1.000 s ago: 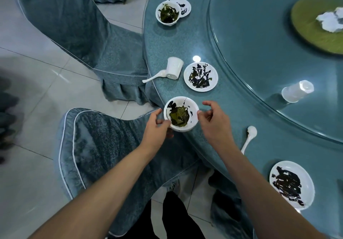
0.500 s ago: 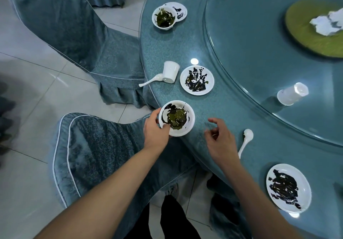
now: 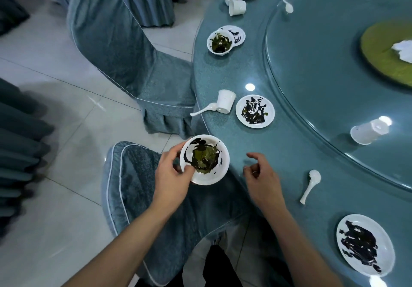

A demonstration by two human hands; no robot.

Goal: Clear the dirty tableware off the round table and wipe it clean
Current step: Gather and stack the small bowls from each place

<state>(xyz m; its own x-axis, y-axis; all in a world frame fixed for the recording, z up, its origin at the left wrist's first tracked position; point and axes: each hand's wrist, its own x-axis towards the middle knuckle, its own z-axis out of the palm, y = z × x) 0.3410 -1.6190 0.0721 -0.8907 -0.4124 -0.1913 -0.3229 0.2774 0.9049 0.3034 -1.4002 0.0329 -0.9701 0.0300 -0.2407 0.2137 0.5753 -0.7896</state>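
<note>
My left hand [image 3: 171,175] grips the rim of a white bowl [image 3: 211,175] holding green leaves and dark sauce, just off the edge of the round teal table [image 3: 289,157]. My right hand [image 3: 262,179] hovers over the table beside the bowl, fingers loosely curled, holding nothing. A white spoon [image 3: 311,185] lies to its right. A sauce-smeared plate [image 3: 255,110] sits farther in, with a tipped white cup [image 3: 226,100] and a second spoon [image 3: 204,111] at the edge. Another dirty plate [image 3: 365,244] lies at the near right.
A glass turntable [image 3: 334,75] carries a tipped cup [image 3: 369,130] and a green dish [image 3: 388,52] with crumpled paper. Farther along the rim are another dirty bowl [image 3: 219,44], plates and a cup [image 3: 237,7]. Covered chairs [image 3: 138,52] stand at the table's left; one chair back [image 3: 138,186] is under my hands.
My right hand has let go of the bowl and drawn away to the right. My left hand alone now holds the bowl, moved left off the table edge.
</note>
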